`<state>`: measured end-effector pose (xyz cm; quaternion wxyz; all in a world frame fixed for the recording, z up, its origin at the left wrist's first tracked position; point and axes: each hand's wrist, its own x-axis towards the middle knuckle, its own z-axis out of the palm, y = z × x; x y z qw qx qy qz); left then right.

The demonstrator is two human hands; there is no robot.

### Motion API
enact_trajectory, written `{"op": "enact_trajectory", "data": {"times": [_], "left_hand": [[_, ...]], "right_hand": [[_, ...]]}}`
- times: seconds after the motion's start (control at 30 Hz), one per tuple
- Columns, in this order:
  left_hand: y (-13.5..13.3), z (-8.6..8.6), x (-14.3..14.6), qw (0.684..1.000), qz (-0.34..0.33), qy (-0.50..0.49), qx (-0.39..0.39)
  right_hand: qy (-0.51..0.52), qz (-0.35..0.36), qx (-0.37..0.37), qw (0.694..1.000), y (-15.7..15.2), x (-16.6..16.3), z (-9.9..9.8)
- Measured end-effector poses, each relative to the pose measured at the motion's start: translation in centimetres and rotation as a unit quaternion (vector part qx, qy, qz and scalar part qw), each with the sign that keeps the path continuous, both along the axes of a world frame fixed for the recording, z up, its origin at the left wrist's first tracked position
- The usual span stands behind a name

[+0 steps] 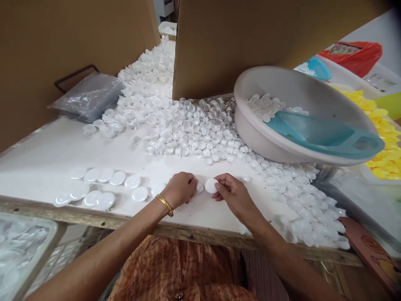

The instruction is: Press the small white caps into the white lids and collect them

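Low over the white tabletop (200,217), my right hand (230,190) pinches a round white plastic disc (211,185) between thumb and fingers. My left hand (181,188), with a gold bracelet at the wrist, is closed around a small white cup-shaped piece (199,187), partly hidden by the fingers. The two pieces are close together but apart. To the left lie several flat round white pieces in rough rows, among them a white disc (139,193) near my left hand. Beyond both hands spreads a heap of small white plastic cups (194,129).
A large pale basin (266,142) holding white discs and a blue scoop (326,129) stands right. More translucent white pieces (310,213) lie at the right front edge. Cardboard (232,46) rises behind. A plastic-wrapped packet (90,94), yellow pieces (388,154) and a lower-left crate (46,234) flank the table.
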<state>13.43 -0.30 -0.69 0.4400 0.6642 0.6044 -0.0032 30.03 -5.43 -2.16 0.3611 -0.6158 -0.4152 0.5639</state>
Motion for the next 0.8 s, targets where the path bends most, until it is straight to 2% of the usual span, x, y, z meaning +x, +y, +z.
{"op": "enact_trajectory", "data": {"times": [0.1,0.2,0.4,0.57,0.8], "left_hand": [[-0.3,0.2,-0.6,0.999,0.024,0.0,0.048],[-1.1,0.4,-1.6,0.994,0.05,-0.072,0.068],[-1.8,0.0,-2.0,0.973,0.092,-0.213,-0.002],[-0.8,-1.0,-1.6,0.971,0.142,-0.19,-0.03],[-0.1,-1.1,-2.0,0.97,0.128,-0.188,-0.082]], "right_hand": [[0.024,0.005,-0.007,1.0,0.1,-0.9,-0.1],[0.046,0.008,-0.013,0.999,0.2,-1.7,-0.1],[0.068,-0.004,-0.029,0.997,1.1,-3.2,-0.1],[0.039,-0.001,-0.042,0.998,2.0,-3.8,-0.5],[0.007,0.035,-0.061,0.998,2.4,-3.9,-0.8]]}}
